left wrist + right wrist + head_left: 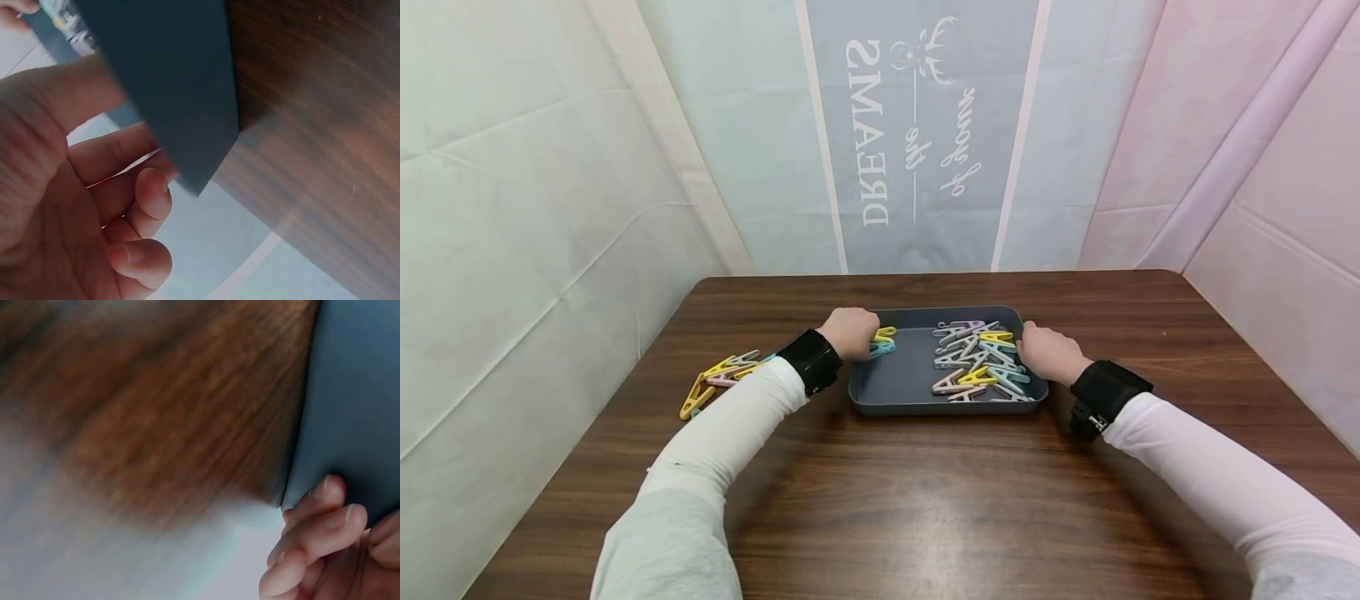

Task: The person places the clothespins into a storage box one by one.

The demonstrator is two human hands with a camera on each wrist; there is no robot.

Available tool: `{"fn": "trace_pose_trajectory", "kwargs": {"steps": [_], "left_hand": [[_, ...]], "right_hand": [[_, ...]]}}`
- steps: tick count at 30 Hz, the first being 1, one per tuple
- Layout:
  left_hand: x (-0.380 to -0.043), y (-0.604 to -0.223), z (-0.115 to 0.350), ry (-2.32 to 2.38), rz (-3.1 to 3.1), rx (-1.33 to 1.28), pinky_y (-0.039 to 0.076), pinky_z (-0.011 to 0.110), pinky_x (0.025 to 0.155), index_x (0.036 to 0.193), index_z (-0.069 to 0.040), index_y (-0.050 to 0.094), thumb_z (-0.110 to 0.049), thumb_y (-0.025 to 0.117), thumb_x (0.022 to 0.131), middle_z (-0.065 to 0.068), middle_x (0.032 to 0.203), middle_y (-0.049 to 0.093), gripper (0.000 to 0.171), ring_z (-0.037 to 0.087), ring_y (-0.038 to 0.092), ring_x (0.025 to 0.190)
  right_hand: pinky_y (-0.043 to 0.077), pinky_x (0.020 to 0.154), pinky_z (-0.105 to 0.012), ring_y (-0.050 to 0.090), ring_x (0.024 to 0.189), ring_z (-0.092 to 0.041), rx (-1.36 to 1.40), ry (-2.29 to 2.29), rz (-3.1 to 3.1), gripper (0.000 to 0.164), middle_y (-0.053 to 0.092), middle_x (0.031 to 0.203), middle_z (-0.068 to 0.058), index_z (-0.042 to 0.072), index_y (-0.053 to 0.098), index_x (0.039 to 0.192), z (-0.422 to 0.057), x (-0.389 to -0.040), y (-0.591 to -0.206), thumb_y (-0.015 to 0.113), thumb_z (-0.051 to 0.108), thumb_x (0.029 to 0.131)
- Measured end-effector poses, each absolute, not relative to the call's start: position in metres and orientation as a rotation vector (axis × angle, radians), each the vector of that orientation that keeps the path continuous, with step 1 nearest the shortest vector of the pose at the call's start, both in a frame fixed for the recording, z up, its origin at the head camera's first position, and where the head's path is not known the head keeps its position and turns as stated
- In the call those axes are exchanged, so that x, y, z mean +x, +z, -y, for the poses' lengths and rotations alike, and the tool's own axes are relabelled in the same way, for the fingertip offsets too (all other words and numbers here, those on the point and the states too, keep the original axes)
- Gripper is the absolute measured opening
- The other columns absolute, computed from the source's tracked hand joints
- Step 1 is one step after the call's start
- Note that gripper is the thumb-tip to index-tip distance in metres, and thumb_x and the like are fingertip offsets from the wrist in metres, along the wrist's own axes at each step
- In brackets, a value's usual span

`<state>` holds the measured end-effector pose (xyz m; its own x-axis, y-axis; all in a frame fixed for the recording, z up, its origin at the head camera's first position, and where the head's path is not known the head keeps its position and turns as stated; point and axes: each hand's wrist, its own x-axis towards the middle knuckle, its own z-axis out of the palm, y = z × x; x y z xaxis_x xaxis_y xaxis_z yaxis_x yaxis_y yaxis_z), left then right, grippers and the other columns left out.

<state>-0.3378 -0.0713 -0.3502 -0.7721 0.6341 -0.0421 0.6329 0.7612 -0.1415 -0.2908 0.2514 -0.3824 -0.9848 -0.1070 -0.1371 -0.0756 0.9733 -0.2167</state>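
A dark grey rectangular tray [898,385] lies on the table between both hands. My left hand [850,333] grips its left side; in the left wrist view some fingers reach over the rim, and others curl outside the wall [181,81]. The right hand [1051,354] holds the opposite side, its fingertips [334,487] against the outer wall. Many pastel and yellow clothespins [977,377] fill the tray's right part. Next to the left hand, a yellow clothespin [886,332] and a blue clothespin [882,347] lie inside, partly hidden by it.
More clothespins [697,398], mostly yellow with some pink and grey, lie in a loose heap on the table left of the tray, partly behind the left sleeve [722,442]. Fabric walls surround the brown wooden table [925,517] at the back and sides.
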Motion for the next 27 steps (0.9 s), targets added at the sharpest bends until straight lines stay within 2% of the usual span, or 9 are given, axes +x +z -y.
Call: {"fn": "trace_pose_trajectory", "kwargs": {"steps": [3, 5, 7, 10, 21, 24, 27], "left_hand": [[-0.337, -0.344, 0.079, 0.141, 2.961, -1.027, 0.025, 0.027, 0.05, 0.061, -0.015, 0.038, -0.014, 0.07, 0.081, -0.003, 0.059, 0.027, 0.038, 0.012, 0.027, 0.056], [-0.335, -0.339, 0.088, 0.07, 2.964, -0.997, 0.03, 0.026, 0.051, 0.064, -0.014, 0.049, -0.018, 0.072, 0.082, -0.005, 0.061, 0.035, 0.029, 0.01, 0.033, 0.057], [-0.332, -0.331, 0.097, 0.004, 2.98, -0.956, 0.041, 0.028, 0.056, 0.076, -0.011, 0.063, -0.022, 0.072, 0.085, -0.004, 0.069, 0.051, 0.016, 0.011, 0.046, 0.062], [-0.329, -0.321, 0.116, -0.047, 3.01, -0.888, 0.051, 0.036, 0.068, 0.097, -0.009, 0.069, -0.028, 0.072, 0.087, 0.001, 0.088, 0.065, 0.022, 0.016, 0.06, 0.076], [-0.315, -0.308, 0.191, -0.095, 3.14, -0.743, 0.051, 0.042, 0.072, 0.106, -0.005, 0.068, -0.032, 0.07, 0.089, 0.004, 0.09, 0.065, 0.033, 0.021, 0.062, 0.081], [-0.303, -0.316, 0.202, -0.07, 3.176, -0.743, 0.051, 0.041, 0.069, 0.108, -0.003, 0.067, -0.033, 0.07, 0.089, 0.003, 0.087, 0.065, 0.035, 0.019, 0.061, 0.077], [-0.289, -0.325, 0.209, -0.058, 3.201, -0.753, 0.049, 0.037, 0.061, 0.107, -0.001, 0.065, -0.034, 0.068, 0.091, 0.001, 0.076, 0.061, 0.037, 0.016, 0.058, 0.066]], "right_hand": [[0.049, 0.058, -0.042, 0.059, 0.069, -0.028, -0.144, -0.32, -2.975, 0.033, 0.059, 0.084, -0.021, -0.017, 0.045, 0.114, -0.252, -0.29, -0.383, 0.042, 0.013, 0.101], [0.049, 0.058, -0.041, 0.059, 0.068, -0.027, -0.145, -0.326, -2.971, 0.032, 0.059, 0.083, -0.02, -0.017, 0.045, 0.113, -0.252, -0.29, -0.383, 0.042, 0.013, 0.101], [0.049, 0.058, -0.041, 0.058, 0.068, -0.027, -0.144, -0.334, -2.966, 0.032, 0.059, 0.082, -0.02, -0.017, 0.045, 0.113, -0.251, -0.29, -0.382, 0.043, 0.012, 0.101], [0.049, 0.058, -0.041, 0.058, 0.069, -0.027, -0.139, -0.346, -2.96, 0.031, 0.059, 0.083, -0.019, -0.017, 0.045, 0.113, -0.251, -0.29, -0.382, 0.042, 0.012, 0.101], [0.05, 0.06, -0.041, 0.058, 0.072, -0.028, -0.139, -0.34, -2.946, 0.034, 0.06, 0.089, -0.023, -0.017, 0.044, 0.116, -0.252, -0.294, -0.38, 0.044, 0.013, 0.101], [0.05, 0.06, -0.042, 0.058, 0.073, -0.029, -0.135, -0.341, -2.943, 0.034, 0.06, 0.09, -0.023, -0.017, 0.044, 0.116, -0.253, -0.294, -0.381, 0.044, 0.014, 0.101], [0.05, 0.059, -0.041, 0.058, 0.072, -0.028, -0.138, -0.349, -2.942, 0.034, 0.06, 0.089, -0.022, -0.017, 0.044, 0.116, -0.253, -0.294, -0.382, 0.043, 0.014, 0.101]]}}
